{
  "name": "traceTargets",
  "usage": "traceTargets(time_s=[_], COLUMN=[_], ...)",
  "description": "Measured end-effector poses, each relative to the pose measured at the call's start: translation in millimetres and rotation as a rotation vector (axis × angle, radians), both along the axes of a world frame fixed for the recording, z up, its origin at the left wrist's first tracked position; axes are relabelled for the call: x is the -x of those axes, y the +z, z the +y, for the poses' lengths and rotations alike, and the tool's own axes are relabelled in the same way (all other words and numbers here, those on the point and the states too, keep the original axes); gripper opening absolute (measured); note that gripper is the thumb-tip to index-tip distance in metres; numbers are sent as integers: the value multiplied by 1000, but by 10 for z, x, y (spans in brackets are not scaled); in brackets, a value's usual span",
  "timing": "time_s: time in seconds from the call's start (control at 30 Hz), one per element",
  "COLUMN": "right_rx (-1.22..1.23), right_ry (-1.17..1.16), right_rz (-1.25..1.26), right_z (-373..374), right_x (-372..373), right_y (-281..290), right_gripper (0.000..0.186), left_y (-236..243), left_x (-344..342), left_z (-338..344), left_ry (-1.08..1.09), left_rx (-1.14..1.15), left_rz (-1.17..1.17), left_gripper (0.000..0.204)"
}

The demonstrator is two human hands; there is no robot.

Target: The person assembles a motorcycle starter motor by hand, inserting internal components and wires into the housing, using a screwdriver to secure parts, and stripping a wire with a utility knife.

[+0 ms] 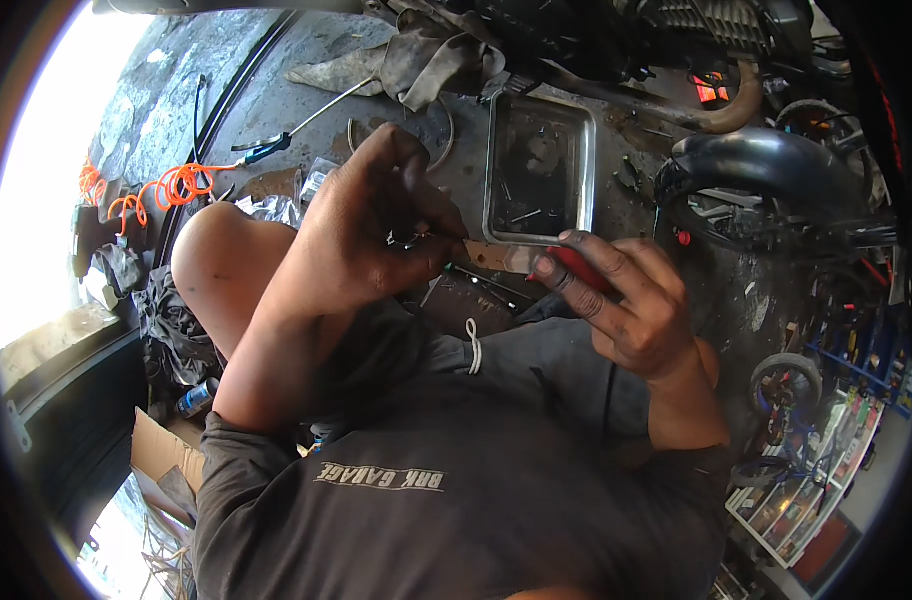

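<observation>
In front of my lap, the fingers of my left hand (376, 225) are pinched together. A small dark, thin piece seems to be at their tips, too small to name. My right hand (631, 295) grips a red object (581, 268) between thumb and fingers. From it a flat, pale tan strip (491, 257) with small dark spots reaches left to my left fingertips. Whether the strip and the red object are one thing I cannot tell. Just beyond them on the floor lies a rectangular metal tray (588, 150) with small parts inside.
A blue-handled air blow gun (266, 148) with an orange coiled hose (181, 187) lies at the left. Grey cloth (431, 65) rests near the motorcycle (586, 40) at the far side. A black fender (776, 160) stands at right. Thin tools (491, 288) lie by my lap.
</observation>
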State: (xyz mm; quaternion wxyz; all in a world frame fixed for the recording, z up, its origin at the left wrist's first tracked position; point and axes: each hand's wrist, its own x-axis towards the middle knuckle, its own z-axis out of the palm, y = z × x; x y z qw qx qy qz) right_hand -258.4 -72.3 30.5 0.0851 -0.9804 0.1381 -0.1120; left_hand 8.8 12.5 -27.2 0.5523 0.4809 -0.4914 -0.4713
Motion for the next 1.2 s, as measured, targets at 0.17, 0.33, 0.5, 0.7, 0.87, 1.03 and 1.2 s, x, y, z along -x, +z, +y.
traceTargets(time_s=[0.17, 0.33, 0.5, 0.7, 0.87, 1.03, 1.2], right_rx=[-536, -1357, -2176, -1585, -552, -104, 297], right_ry=[-86, -248, -321, -272, -66, -3, 62], right_rz=[-179, -88, -207, -140, -153, -83, -57], right_z=[73, 42, -21, 54, 46, 0, -36], right_x=[5, 105, 128, 88, -27, 17, 10], right_y=[-120, -101, -163, -192, -168, -115, -39], right_gripper=[50, 40, 43, 44, 58, 49, 44], left_y=[31, -11, 24, 85, 65, 13, 51], left_x=[-33, 48, 67, 12, -6, -10, -25], left_z=[-19, -14, -40, -48, -33, -44, -45], left_ry=[2, 38, 57, 9, -33, -42, -94], left_rx=[45, 85, 243, 214, 155, 217, 161], left_rz=[-298, -197, -210, -328, -328, -301, -329], left_gripper=[36, 35, 31, 30, 33, 37, 45])
